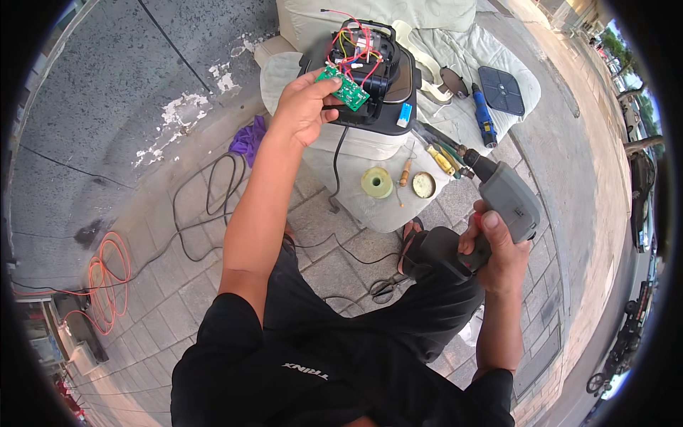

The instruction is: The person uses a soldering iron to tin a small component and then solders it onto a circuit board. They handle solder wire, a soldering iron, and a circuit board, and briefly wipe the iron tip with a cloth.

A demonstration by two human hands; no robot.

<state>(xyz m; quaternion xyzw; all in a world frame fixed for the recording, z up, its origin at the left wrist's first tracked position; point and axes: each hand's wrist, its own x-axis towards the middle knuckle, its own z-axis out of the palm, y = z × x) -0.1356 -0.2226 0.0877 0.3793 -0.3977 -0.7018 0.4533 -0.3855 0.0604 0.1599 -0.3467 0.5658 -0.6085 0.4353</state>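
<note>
My left hand point(300, 108) pinches a green circuit board point(350, 95) by its near left corner, between thumb and fingers. Red, yellow and blue wires point(356, 53) run from the board's area to an opened black appliance point(398, 112) just behind it, which has a motor-like part inside. My right hand point(500, 249) is wrapped round the handle of a grey cordless drill point(514, 203), with the thumb beside its red part. The drill's long bit points up and left, toward the appliance, and is apart from the board.
On the pale cloth lie a tape roll point(376, 183), a round tin point(424, 185), a yellow-handled screwdriver point(442, 161), a blue electric screwdriver point(484, 117) and a black square cover point(501, 90). A purple cloth point(248, 139), black cable point(192, 238) and orange cable point(107, 285) lie left; scissors point(382, 290) rest near my feet.
</note>
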